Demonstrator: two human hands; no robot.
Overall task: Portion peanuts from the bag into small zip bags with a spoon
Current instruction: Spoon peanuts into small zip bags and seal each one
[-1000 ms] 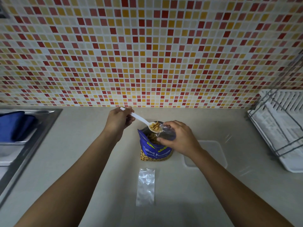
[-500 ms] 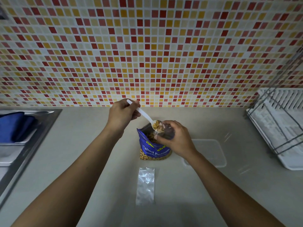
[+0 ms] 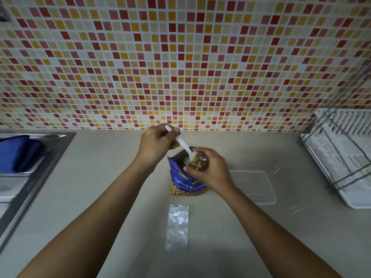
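Note:
A blue bag of salted peanuts stands open on the counter, with peanuts showing through its clear bottom. My left hand grips a white plastic spoon by its handle. The spoon's bowl, loaded with peanuts, is tipped down into the mouth of a small clear zip bag. My right hand holds that zip bag just above the peanut bag's opening. A second, empty zip bag lies flat on the counter in front of the peanut bag.
A clear plastic lid or container lies right of the peanut bag. A white dish rack with wire frame stands at the far right. A steel sink holding a blue cloth is at the left. Mosaic tiled wall behind.
My left hand has risen and swung right, tilting the spoon steeply so its bowl went from level above the peanut bag into the small zip bag's mouth.

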